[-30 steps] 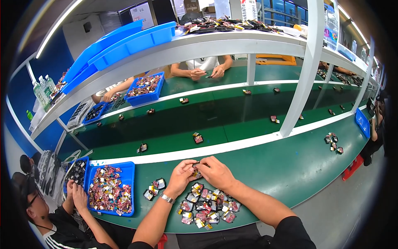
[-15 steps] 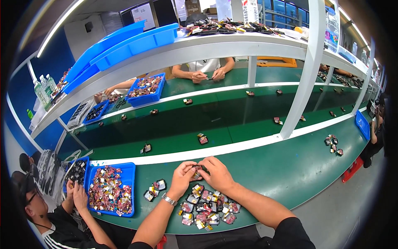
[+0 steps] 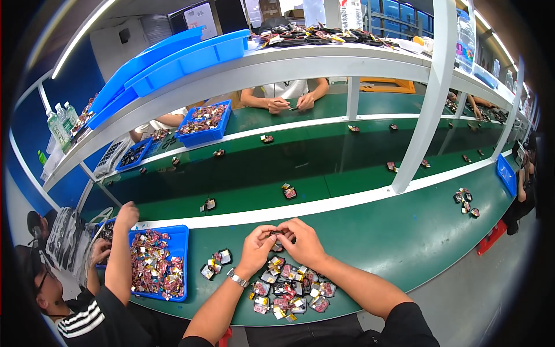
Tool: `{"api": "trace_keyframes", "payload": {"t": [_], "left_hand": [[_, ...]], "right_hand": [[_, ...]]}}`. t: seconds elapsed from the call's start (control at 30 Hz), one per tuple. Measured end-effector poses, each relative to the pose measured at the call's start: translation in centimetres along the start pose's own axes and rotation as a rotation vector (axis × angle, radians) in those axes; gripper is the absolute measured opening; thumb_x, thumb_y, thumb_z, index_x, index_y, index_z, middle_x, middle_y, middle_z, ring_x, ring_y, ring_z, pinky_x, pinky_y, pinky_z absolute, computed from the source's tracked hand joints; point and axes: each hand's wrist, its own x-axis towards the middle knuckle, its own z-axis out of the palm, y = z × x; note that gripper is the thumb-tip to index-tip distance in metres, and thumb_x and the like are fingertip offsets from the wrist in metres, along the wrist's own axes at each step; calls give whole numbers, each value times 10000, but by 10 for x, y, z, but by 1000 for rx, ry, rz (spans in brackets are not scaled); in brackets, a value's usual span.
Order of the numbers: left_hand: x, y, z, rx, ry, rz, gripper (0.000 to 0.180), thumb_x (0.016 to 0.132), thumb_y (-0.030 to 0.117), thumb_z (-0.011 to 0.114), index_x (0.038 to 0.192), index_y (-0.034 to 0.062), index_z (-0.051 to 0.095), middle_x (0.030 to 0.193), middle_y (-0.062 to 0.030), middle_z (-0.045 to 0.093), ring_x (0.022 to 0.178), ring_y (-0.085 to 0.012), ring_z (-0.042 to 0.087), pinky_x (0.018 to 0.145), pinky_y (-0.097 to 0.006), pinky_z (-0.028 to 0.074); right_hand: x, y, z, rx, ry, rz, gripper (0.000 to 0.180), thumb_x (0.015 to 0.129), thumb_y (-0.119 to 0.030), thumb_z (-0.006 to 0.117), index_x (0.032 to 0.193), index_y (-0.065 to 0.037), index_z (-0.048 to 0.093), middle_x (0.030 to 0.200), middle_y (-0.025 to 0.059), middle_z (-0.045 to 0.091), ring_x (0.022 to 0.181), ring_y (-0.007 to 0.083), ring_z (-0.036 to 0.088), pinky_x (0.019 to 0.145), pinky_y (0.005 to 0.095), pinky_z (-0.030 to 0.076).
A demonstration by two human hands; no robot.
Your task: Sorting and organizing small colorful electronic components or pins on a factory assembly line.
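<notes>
My left hand [image 3: 255, 247] and my right hand [image 3: 303, 244] meet over the green bench. Between their fingertips they pinch a small black-cased electronic module [image 3: 276, 233], mostly covered by the fingers. Just below the hands lies a pile of similar modules [image 3: 283, 287], with black housings, reddish circuit boards and silver or yellow-taped parts. A smaller group of these modules [image 3: 218, 258] sits left of my left forearm.
To the left stands a blue bin [image 3: 186, 260] full of small boards, beside a co-worker [image 3: 87, 301]. Past the white rail, a green conveyor belt [image 3: 243, 173] carries spaced modules. A white shelf post [image 3: 425, 110] rises at right; another module group [image 3: 464, 199] lies farther along.
The module in my fingers has tilted and shows less of its face. Modules on the belt have shifted slightly right. The co-worker at left has raised an arm toward the belt.
</notes>
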Motion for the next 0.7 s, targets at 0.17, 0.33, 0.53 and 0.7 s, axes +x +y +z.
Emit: {"api": "trace_keyframes", "payload": {"t": [0.17, 0.33, 0.53, 0.7], "left_hand": [[1, -5, -1, 23, 17, 73, 219, 960, 16, 535, 1171, -44, 533, 1086, -98, 637, 964, -133, 619, 769, -267, 557], [1, -3, -2, 58, 21, 66, 232, 955, 14, 543, 1179, -46, 530, 1082, -93, 638, 952, -124, 619, 712, -258, 564], [0, 0, -5, -145, -23, -68, 268, 960, 6, 509, 1228, -15, 514, 1146, -82, 623, 1018, -128, 611, 844, -273, 545], [-1, 0, -6, -216, -60, -94, 301, 969, -14, 451, 1269, -6, 477, 1195, -89, 602, 1062, -145, 606, 876, -294, 541]], "right_hand": [[-2, -1, 0, -35, 22, -35, 173, 821, 1, 670, 989, 8, 628, 927, 112, 619, 746, 186, 666, 665, 284, 544], [-4, -3, -1, -125, 31, -148, 174, 811, -3, 666, 980, -20, 633, 952, 105, 613, 750, 218, 657, 666, 307, 549], [-3, -7, -2, -388, 83, -373, 160, 777, -35, 688, 933, -40, 656, 1025, 78, 602, 875, 240, 627, 698, 332, 551], [-4, -12, -2, -402, 63, -340, 172, 767, -83, 702, 931, -49, 663, 1036, 71, 596, 910, 248, 606, 721, 345, 550]]}}
